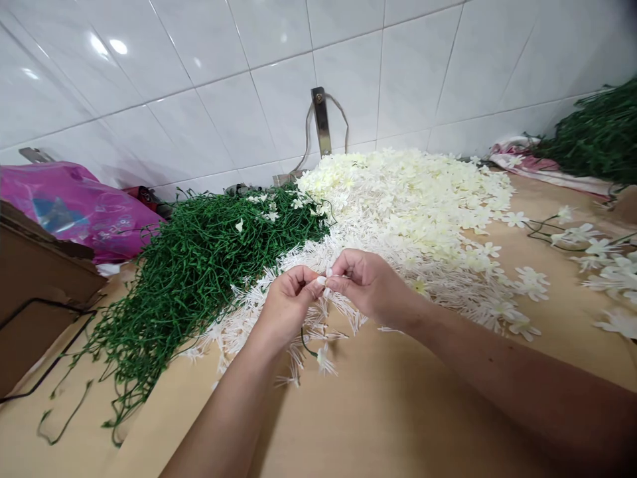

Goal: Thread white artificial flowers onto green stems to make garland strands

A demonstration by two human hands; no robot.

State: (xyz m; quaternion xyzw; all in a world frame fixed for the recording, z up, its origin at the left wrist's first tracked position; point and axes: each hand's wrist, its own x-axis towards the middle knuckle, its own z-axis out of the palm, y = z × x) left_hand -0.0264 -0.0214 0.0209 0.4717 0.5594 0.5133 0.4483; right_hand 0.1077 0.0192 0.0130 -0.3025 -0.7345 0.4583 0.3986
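My left hand [287, 302] and my right hand [367, 284] meet above the tan table [398, 411], fingers pinched together on a small white plastic flower part [328, 273]. From the left hand hangs a thin green stem [308, 345] with a white blossom [324, 358] at its lower end. Directly behind the hands lies a spread of white spiky flower centres [358, 232]. Beyond it is a large heap of cream petals [418, 192]. A pile of green wire stems [194, 265] lies to the left.
A cardboard box [40, 292] stands at the left edge with a pink plastic bag [74, 206] behind it. Finished flower sprigs [587, 259] lie at the right. More green stems [597, 133] are heaped at the far right. A white tiled wall [249, 79] closes the back.
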